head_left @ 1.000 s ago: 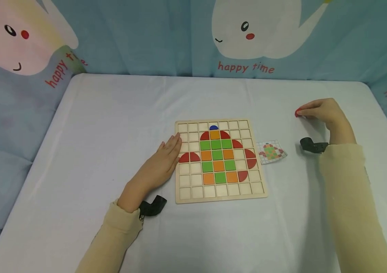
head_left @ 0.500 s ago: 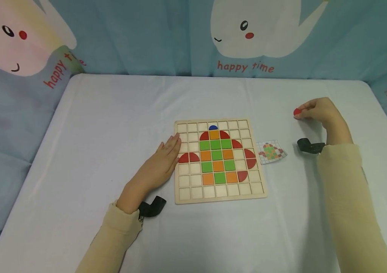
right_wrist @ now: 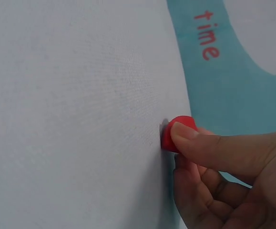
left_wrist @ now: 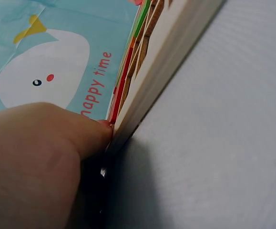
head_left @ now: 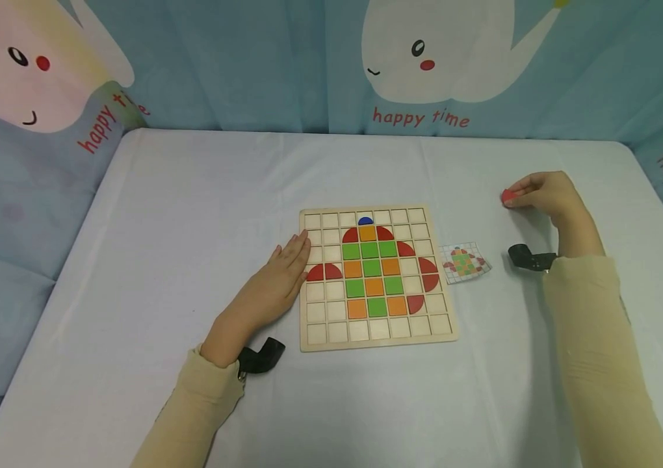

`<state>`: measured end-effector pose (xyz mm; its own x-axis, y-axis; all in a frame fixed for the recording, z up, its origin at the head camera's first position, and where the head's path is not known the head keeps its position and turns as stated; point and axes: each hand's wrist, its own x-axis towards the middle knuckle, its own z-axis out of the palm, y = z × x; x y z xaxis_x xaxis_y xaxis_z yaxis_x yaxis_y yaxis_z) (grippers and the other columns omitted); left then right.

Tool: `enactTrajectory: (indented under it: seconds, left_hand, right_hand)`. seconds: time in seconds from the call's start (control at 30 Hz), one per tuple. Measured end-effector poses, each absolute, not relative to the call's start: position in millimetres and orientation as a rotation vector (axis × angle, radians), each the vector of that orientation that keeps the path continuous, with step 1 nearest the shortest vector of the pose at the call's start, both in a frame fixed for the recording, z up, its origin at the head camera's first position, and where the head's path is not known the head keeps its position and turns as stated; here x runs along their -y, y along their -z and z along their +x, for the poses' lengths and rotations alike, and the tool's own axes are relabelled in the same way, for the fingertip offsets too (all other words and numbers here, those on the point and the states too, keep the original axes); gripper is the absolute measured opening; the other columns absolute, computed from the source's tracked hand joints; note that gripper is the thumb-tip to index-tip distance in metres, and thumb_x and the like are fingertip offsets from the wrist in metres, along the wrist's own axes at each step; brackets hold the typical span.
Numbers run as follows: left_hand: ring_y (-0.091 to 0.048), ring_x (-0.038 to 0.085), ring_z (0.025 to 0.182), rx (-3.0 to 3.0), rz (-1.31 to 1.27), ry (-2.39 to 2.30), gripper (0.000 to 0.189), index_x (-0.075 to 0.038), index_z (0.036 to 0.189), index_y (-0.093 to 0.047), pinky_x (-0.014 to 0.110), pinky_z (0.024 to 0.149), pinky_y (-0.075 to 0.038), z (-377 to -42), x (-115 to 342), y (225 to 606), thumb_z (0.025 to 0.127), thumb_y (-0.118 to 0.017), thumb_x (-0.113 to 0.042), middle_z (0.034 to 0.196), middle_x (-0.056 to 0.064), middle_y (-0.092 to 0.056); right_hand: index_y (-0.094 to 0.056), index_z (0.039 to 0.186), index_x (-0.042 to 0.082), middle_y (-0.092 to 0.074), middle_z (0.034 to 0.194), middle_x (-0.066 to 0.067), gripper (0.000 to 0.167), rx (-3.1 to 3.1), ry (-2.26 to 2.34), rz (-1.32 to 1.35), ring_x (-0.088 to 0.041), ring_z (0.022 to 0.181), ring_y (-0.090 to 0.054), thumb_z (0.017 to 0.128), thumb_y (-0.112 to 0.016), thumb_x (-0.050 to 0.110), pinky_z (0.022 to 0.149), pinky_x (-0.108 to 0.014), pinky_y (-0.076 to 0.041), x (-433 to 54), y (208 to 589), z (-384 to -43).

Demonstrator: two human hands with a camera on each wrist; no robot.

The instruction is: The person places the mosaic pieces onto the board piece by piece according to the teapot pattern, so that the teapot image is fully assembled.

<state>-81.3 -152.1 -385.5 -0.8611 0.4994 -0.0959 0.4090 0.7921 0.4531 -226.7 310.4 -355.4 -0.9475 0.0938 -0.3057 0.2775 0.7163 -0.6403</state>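
My right hand [head_left: 552, 196] pinches a small red rounded tile [right_wrist: 168, 139] between thumb and fingers, over the right part of the table. In the right wrist view the tile's lower edge is right by the white cloth. My left hand [head_left: 270, 283] lies with fingers straight along the left edge of a wooden grid board [head_left: 337, 331]. Its thumb shows against the board's rim in the left wrist view. Green and orange square tiles fill the grid's middle, with red quarter-round tiles [head_left: 416, 304] about them. A blue half-round tile [head_left: 365, 221] sits in the top row.
A small paper card [head_left: 463, 263] printed with a similar coloured pattern lies against the board's right side. White cloth [head_left: 191, 188] covers the table. Blue curtains with whale prints [head_left: 437, 52] hang behind and at the sides. Black wrist cameras [head_left: 262, 355] are strapped to both wrists.
The right hand has shifted slightly left, and the red tile in its fingers has turned to show more of its face. The left hand and the board stay where they were.
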Motion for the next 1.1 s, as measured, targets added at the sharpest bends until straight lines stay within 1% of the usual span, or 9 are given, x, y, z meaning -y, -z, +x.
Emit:
enactTrajectory:
  seconds: [0.17, 0.33, 0.37, 0.43, 0.53, 0.6, 0.73, 0.93, 1.1]
  left_hand:
    - [-0.009, 0.027, 0.143, -2.774, 0.708, -0.623, 0.054, 0.006, 0.147, -0.02, 0.044, 0.114, -0.01, -81, 152, 386, 0.102, -0.038, -0.018, 0.156, 0.016, -0.01]
    - [-0.008, 0.027, 0.143, -2.776, 0.71, -0.614, 0.054, 0.005, 0.147, -0.02, 0.043, 0.115, -0.01, -81, 152, 387, 0.102, -0.038, -0.019, 0.156, 0.016, -0.01]
    - [-0.008, 0.027, 0.143, -2.776, 0.71, -0.612, 0.054, 0.005, 0.147, -0.019, 0.043, 0.115, -0.01, -81, 152, 387, 0.102, -0.038, -0.019, 0.156, 0.016, -0.01]
    - [-0.008, 0.026, 0.143, -2.777, 0.712, -0.609, 0.054, 0.005, 0.147, -0.019, 0.043, 0.115, -0.01, -81, 152, 387, 0.102, -0.038, -0.019, 0.156, 0.015, -0.01]
    - [-0.008, 0.027, 0.143, -2.779, 0.713, -0.606, 0.054, 0.005, 0.147, -0.019, 0.043, 0.115, -0.01, -82, 152, 387, 0.102, -0.038, -0.019, 0.156, 0.015, -0.01]
    - [-0.008, 0.027, 0.143, -2.779, 0.713, -0.606, 0.054, 0.005, 0.147, -0.019, 0.043, 0.115, -0.01, -82, 152, 386, 0.102, -0.038, -0.019, 0.156, 0.015, -0.01]
    - [-0.008, 0.027, 0.143, -2.777, 0.708, -0.612, 0.054, 0.006, 0.147, -0.019, 0.043, 0.114, -0.01, -81, 152, 385, 0.102, -0.038, -0.018, 0.156, 0.016, -0.011]
    - [-0.008, 0.027, 0.143, -2.777, 0.706, -0.604, 0.054, 0.006, 0.147, -0.02, 0.043, 0.114, -0.01, -81, 153, 385, 0.102, -0.038, -0.018, 0.156, 0.016, -0.011]
    - [-0.008, 0.027, 0.143, -2.774, 0.71, -0.61, 0.054, 0.005, 0.147, -0.019, 0.043, 0.114, -0.01, -81, 153, 386, 0.102, -0.038, -0.018, 0.156, 0.015, -0.01]
  right_hand:
    - [-0.071, 0.079, 0.026, -0.06, 0.066, 0.02, 0.008, -2.67, 1.129, 0.332, -0.002, 0.07, -0.051, 0.079, -0.078, 0.022, 0.074, -0.027, -0.037, -310, 355, -223]
    - [-0.076, 0.084, 0.023, -0.057, 0.072, 0.023, 0.006, -2.677, 1.152, 0.373, -0.006, 0.075, -0.05, 0.08, -0.077, 0.026, 0.074, -0.03, -0.038, -311, 355, -220]
    - [-0.077, 0.085, 0.022, -0.057, 0.072, 0.023, 0.008, -2.673, 1.165, 0.379, -0.006, 0.076, -0.05, 0.08, -0.077, 0.027, 0.074, -0.03, -0.037, -311, 354, -220]
    - [-0.077, 0.083, 0.023, -0.058, 0.073, 0.024, 0.002, -2.652, 1.223, 0.383, -0.002, 0.075, -0.053, 0.082, -0.076, 0.023, 0.074, -0.024, -0.04, -310, 352, -218]
    - [-0.075, 0.076, 0.028, -0.061, 0.072, 0.022, 0.015, -2.615, 1.323, 0.368, 0.003, 0.07, -0.058, 0.084, -0.073, 0.016, 0.069, -0.014, -0.043, -308, 347, -216]
    - [-0.073, 0.074, 0.029, -0.062, 0.074, 0.02, 0.021, -2.59, 1.378, 0.348, 0.003, 0.068, -0.061, 0.085, -0.07, 0.011, 0.065, -0.01, -0.045, -306, 343, -214]
    - [-0.074, 0.079, 0.026, -0.063, 0.076, 0.018, 0.016, -2.565, 1.423, 0.322, 0.001, 0.069, -0.063, 0.086, -0.07, 0.012, 0.066, -0.01, -0.044, -300, 334, -209]
    - [-0.076, 0.083, 0.022, -0.066, 0.075, 0.016, 0.004, -2.577, 1.447, 0.295, -0.001, 0.071, -0.064, 0.082, -0.074, 0.019, 0.068, -0.011, -0.045, -286, 324, -202]
    - [-0.076, 0.084, 0.018, -0.067, 0.075, 0.014, 0.003, -2.585, 1.491, 0.241, -0.004, 0.07, -0.064, 0.083, -0.074, 0.017, 0.068, -0.012, -0.046, -272, 318, -195]
